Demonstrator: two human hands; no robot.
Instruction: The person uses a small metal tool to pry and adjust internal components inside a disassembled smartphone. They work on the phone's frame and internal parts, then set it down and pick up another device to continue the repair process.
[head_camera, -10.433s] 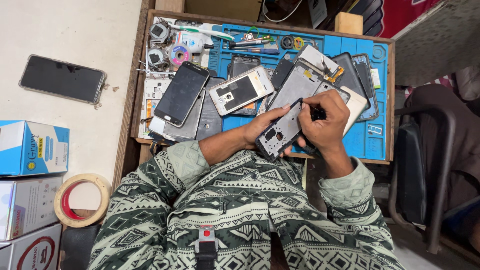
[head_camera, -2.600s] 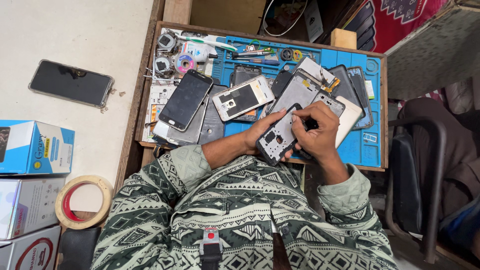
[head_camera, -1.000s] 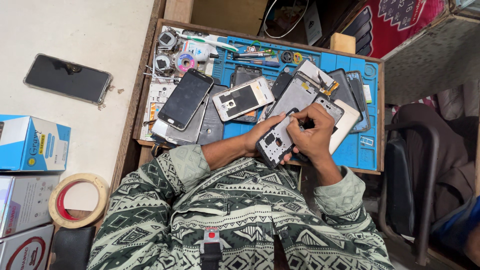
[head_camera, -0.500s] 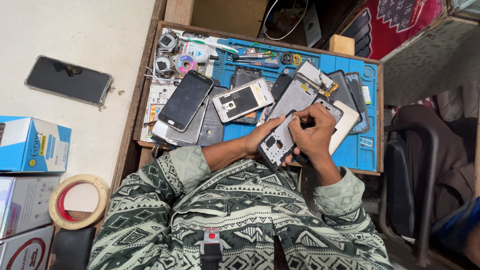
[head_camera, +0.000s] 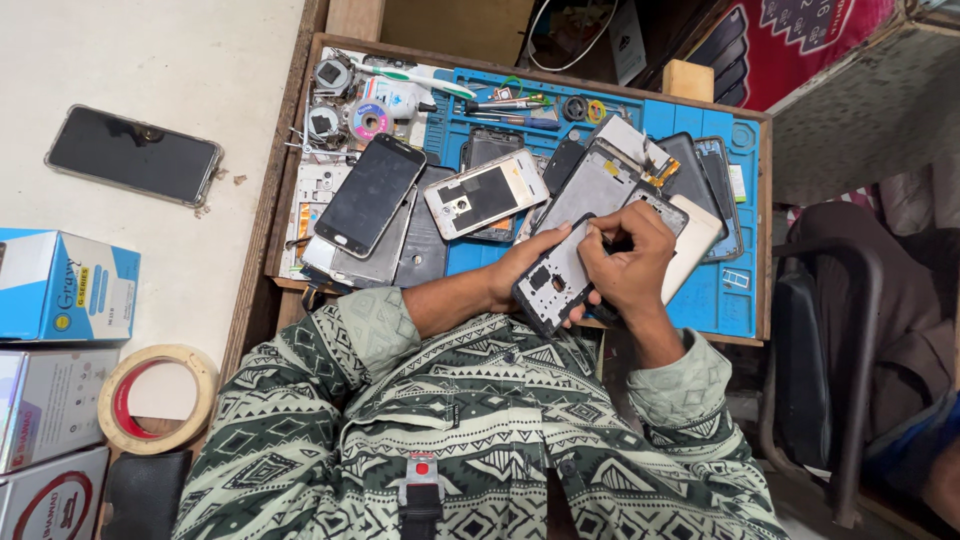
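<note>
My left hand (head_camera: 525, 268) cradles an opened phone body (head_camera: 555, 280), dark with its inner frame showing, held over the front edge of a blue work mat (head_camera: 715, 300). My right hand (head_camera: 630, 265) rests on top of the phone's upper part, fingers pinched on a small dark tool that is mostly hidden. Both sleeves carry a green and white pattern.
The mat lies in a wooden tray (head_camera: 290, 180) crowded with several phones, screens and parts, plus screwdrivers and tape rolls at the back. A black phone (head_camera: 132, 155) lies on the white table to the left. Boxes (head_camera: 60, 285) and a tape roll (head_camera: 155, 398) sit nearer; a dark chair (head_camera: 830, 360) stands right.
The hands stay on the opened phone with only slight shifts of the right fingers. The view has drifted a little.
</note>
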